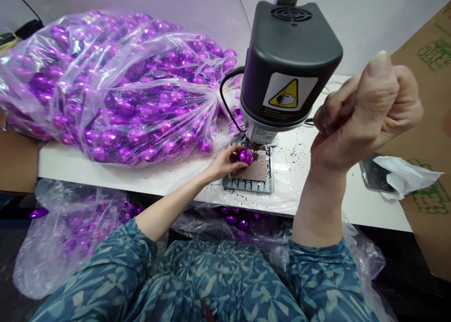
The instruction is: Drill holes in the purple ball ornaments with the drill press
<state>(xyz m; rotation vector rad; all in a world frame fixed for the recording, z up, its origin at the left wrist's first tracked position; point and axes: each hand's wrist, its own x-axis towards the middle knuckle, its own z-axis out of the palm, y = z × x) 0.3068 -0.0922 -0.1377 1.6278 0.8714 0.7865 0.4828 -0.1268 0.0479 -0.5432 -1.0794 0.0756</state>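
Observation:
My left hand (pixel 227 163) pinches a shiny purple faceted ball (pixel 245 157) between thumb and fingers. It keeps the ball over a brown board (pixel 259 171) on the slotted grey metal base (pixel 248 186) of a black bench machine (pixel 292 54) that looks like a small drill press. The machine's lower tip is just above the ball; whether they touch I cannot tell. To the right of the machine, my right hand (pixel 369 101) is raised and closed in a fist, thumb on top. Whatever it may grip is hidden behind the fingers.
A big clear bag (pixel 141 91) of purple balls lies on the white table (pixel 165 181) at left. More bagged balls (pixel 81 232) hang below the table edge. Dark crumbs surround the base. A phone (pixel 375 174) with a crumpled tissue (pixel 405 176) and a cardboard box (pixel 430 138) are at right.

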